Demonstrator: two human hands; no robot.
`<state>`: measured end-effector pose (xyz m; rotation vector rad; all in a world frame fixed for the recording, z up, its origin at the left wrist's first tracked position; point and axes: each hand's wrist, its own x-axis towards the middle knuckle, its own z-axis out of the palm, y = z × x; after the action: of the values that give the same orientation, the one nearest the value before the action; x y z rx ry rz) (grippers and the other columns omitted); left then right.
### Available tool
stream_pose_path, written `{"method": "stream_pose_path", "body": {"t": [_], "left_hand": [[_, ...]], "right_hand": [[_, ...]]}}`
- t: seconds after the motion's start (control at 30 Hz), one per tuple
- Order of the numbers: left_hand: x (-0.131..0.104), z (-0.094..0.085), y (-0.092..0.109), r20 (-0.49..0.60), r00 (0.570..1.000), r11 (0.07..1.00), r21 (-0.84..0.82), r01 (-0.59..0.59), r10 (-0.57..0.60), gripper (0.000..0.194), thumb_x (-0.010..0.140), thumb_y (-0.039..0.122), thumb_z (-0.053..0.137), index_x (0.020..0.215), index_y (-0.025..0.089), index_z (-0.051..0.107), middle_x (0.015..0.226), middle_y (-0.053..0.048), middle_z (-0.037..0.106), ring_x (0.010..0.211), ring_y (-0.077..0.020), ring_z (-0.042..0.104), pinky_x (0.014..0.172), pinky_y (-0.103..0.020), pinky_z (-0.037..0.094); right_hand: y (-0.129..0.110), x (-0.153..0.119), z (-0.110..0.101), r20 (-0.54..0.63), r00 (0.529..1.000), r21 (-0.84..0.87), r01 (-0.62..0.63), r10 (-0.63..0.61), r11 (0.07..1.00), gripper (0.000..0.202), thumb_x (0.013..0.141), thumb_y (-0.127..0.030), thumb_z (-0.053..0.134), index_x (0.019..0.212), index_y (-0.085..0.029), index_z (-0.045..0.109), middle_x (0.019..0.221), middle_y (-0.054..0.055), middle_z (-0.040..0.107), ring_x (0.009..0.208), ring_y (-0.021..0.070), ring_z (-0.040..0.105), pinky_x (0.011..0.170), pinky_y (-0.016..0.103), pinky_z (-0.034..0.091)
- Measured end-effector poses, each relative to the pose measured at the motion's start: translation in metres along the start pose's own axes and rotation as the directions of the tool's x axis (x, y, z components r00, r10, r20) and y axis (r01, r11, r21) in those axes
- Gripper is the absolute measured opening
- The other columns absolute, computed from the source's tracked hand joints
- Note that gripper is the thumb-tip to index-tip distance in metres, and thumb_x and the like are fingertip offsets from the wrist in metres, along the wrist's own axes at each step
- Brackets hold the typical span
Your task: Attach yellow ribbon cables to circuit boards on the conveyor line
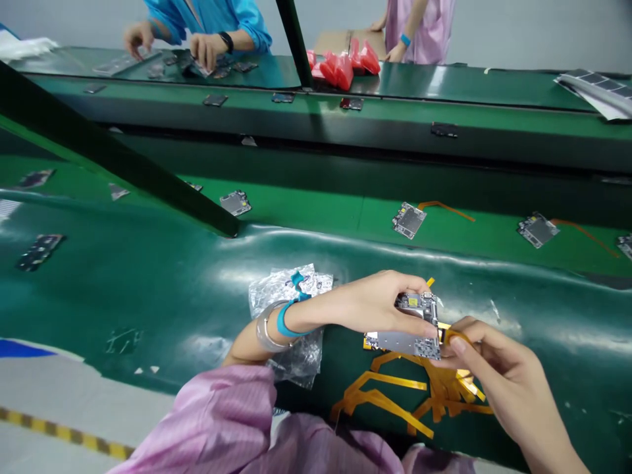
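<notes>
My left hand (pixel 390 306) is closed on a silver circuit board (pixel 412 342), held above the green mat right of centre. Between the thumb and fingers of my right hand (pixel 486 359) is an orange flex cable (pixel 457 337), its end at the right edge of the board. Whether the cable is joined to the board cannot be made out. Below both hands lies a pile of orange flex cables (pixel 439 382), spread on the mat. A clear plastic bag (pixel 296 362) lies partly under my left forearm.
Beyond the mat, a green belt (pixel 316 204) carries boards, some with orange cables (pixel 409 219). A dark post (pixel 148 171) slants across the left. Two people work at the far table, near red bags (pixel 340 66) and a cardboard box (pixel 350 42).
</notes>
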<state>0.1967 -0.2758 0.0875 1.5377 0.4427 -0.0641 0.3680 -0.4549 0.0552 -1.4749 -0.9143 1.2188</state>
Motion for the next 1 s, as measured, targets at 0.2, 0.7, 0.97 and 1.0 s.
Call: {"method": "stream_pose_path", "body": {"t": [0.2, 0.7, 0.97, 1.0], "left_hand": [[-0.002, 0.0, 0.001, -0.003, 1.0, 0.994, 0.109, 0.003, -0.003, 0.026, 0.086, 0.04, 0.075, 0.088, 0.018, 0.063, 0.076, 0.005, 0.057, 0.069, -0.0093, 0.048, 0.064, -0.022, 0.037], [0.0, 0.0, -0.002, -0.033, 0.999, 0.973, 0.226, 0.039, -0.032, 0.032, 0.085, 0.048, 0.072, 0.086, 0.018, 0.06, 0.075, 0.005, 0.056, 0.068, -0.0097, 0.046, 0.059, -0.024, 0.032], [0.002, 0.002, -0.004, -0.137, 0.989, 0.976, 0.205, 0.076, -0.048, 0.045, 0.077, 0.054, 0.077, 0.073, 0.019, 0.051, 0.068, 0.006, 0.042, 0.064, -0.0095, 0.037, 0.055, -0.026, 0.023], [0.003, -0.001, -0.006, -0.142, 0.989, 0.976, 0.209, 0.058, -0.028, 0.043, 0.079, 0.053, 0.076, 0.074, 0.018, 0.052, 0.068, 0.006, 0.042, 0.064, -0.0095, 0.037, 0.055, -0.026, 0.024]], "right_hand": [[-0.004, 0.0, 0.005, 0.014, 1.0, -0.024, -0.007, 0.007, 1.0, 0.025, 0.094, -0.034, 0.073, 0.072, -0.02, 0.07, 0.078, 0.001, 0.062, 0.069, 0.0151, 0.069, 0.072, 0.028, 0.068], [-0.001, 0.005, 0.007, 0.129, 0.986, 0.022, -0.107, 0.103, 0.994, 0.018, 0.095, -0.039, 0.071, 0.087, -0.023, 0.077, 0.085, 0.002, 0.072, 0.081, 0.0199, 0.079, 0.08, 0.033, 0.069], [0.016, 0.004, 0.001, 0.026, 0.994, -0.107, -0.105, 0.108, 0.989, 0.037, 0.101, -0.053, 0.058, 0.097, -0.022, 0.077, 0.095, 0.008, 0.079, 0.088, 0.0268, 0.079, 0.086, 0.04, 0.066], [0.02, 0.004, -0.002, -0.015, 0.997, -0.148, -0.077, 0.076, 0.986, 0.039, 0.104, -0.053, 0.052, 0.104, -0.022, 0.077, 0.104, 0.009, 0.08, 0.096, 0.028, 0.078, 0.09, 0.042, 0.064]]}}
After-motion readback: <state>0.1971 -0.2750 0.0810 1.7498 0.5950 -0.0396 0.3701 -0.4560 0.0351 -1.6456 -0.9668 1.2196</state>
